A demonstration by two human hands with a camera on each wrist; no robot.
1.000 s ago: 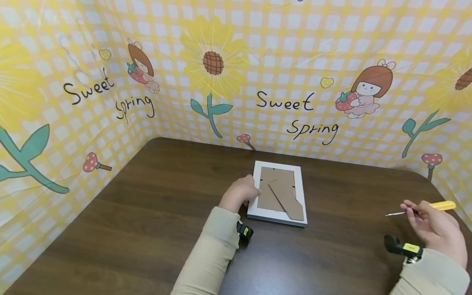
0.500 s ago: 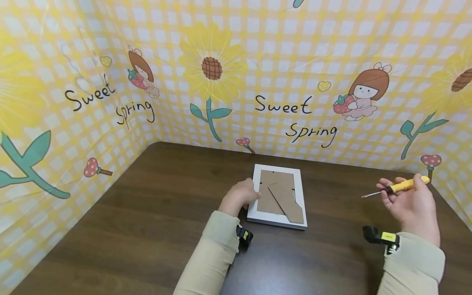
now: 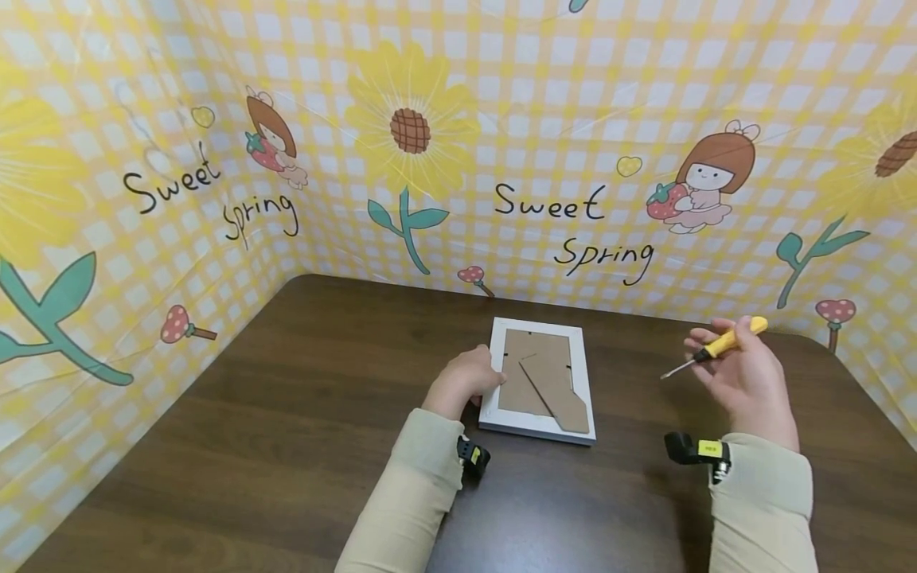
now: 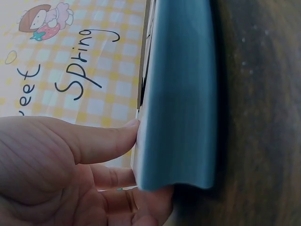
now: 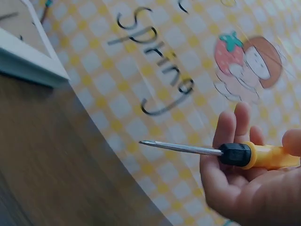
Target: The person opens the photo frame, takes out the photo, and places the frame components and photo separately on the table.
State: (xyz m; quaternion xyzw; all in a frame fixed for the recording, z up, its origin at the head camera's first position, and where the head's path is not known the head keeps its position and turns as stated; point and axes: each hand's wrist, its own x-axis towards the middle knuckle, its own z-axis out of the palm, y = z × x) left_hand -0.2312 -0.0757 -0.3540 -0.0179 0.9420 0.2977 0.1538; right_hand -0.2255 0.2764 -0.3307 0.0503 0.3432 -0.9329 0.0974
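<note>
A white picture frame [image 3: 536, 426] lies face down on the table, its brown backing board [image 3: 516, 386] and slanted stand leg [image 3: 573, 412] uppermost. My left hand [image 3: 466, 379] grips its near left edge; in the left wrist view the thumb [image 4: 106, 143] presses the back face, with fingers curled at the side and beneath. Off to the right, above the table, my right hand [image 3: 754, 390] holds a screwdriver [image 3: 722, 343] by its yellow handle. The metal shaft [image 5: 181, 147] points left toward the frame, its tip well apart from it.
The dark wooden table [image 3: 286, 446] runs back to a yellow checked cloth wall [image 3: 444, 239] at the rear and both sides. Small black turn tabs [image 3: 569, 367] sit along the backing's edge. Wrist cameras [image 3: 473, 458] are strapped at both cuffs.
My right hand has moved left with the screwdriver, closer to the frame, and the screwdriver has tilted so its handle rises. The left hand and picture frame stay in place.
</note>
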